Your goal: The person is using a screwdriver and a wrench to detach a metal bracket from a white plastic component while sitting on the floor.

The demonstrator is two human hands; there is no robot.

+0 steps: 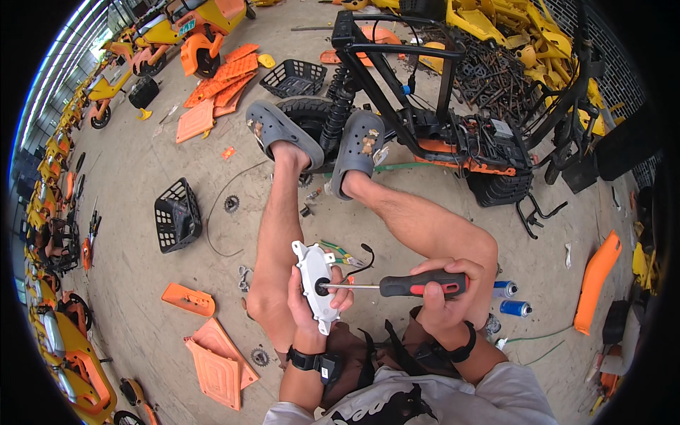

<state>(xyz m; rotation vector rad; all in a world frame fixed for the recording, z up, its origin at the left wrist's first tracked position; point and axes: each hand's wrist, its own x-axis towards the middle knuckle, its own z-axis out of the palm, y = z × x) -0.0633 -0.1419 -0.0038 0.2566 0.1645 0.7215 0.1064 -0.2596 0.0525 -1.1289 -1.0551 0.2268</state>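
In front of my lap, my left hand (299, 303) grips a white oval housing (316, 270) with small mounting lugs, its thumb and fingers on opposite sides. A black cable with a bent end sticks out beside the housing. My right hand (445, 303) is wrapped round the black, red and grey handle of a screwdriver (407, 285). The shaft points left, and its tip meets a dark round spot on the housing's face; whether it sits in a screw I cannot tell. Pliers (343, 253) with green and yellow handles lie on the floor just beyond my left hand.
My feet in grey clogs (365, 145) rest against a stripped black scooter frame (425, 134). Black baskets (178, 216), orange panels (221, 368) and blue cans (516, 308) lie about the concrete floor. Yellow scooters (205, 32) line the left side; metal parts (496, 78) are heaped at far right.
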